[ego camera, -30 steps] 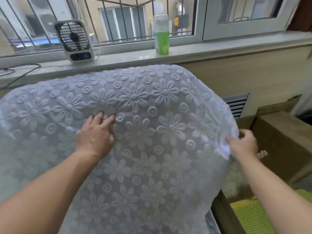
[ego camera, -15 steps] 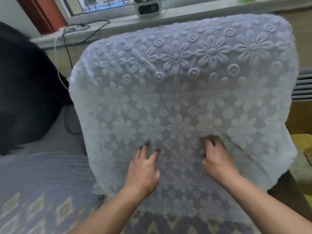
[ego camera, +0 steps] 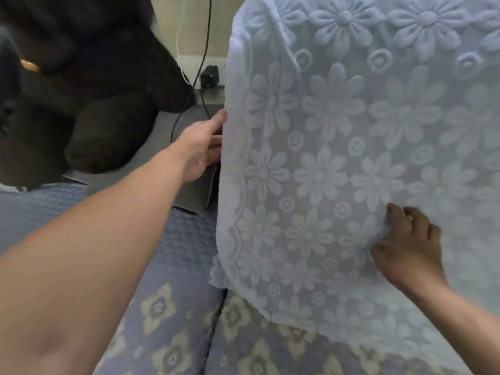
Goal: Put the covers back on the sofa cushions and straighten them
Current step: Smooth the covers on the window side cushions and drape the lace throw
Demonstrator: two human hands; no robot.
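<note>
A: The left hand (ego camera: 201, 148) reaches behind the cover's (ego camera: 338, 158) edge, fingers hidden; its grip can't be told.
B: The right hand (ego camera: 405, 244) bunches the cover beneath its fingers. Uneven tugging could skew it.

Left hand (ego camera: 201, 150) off the front of the flowered cover (ego camera: 351, 158), now at its left edge, fingers (ego camera: 219, 121) reaching behind the fabric. Right hand (ego camera: 405, 247) shifted from cover's right edge to lower front, bunching cloth. Window and fan gone from view.
</note>
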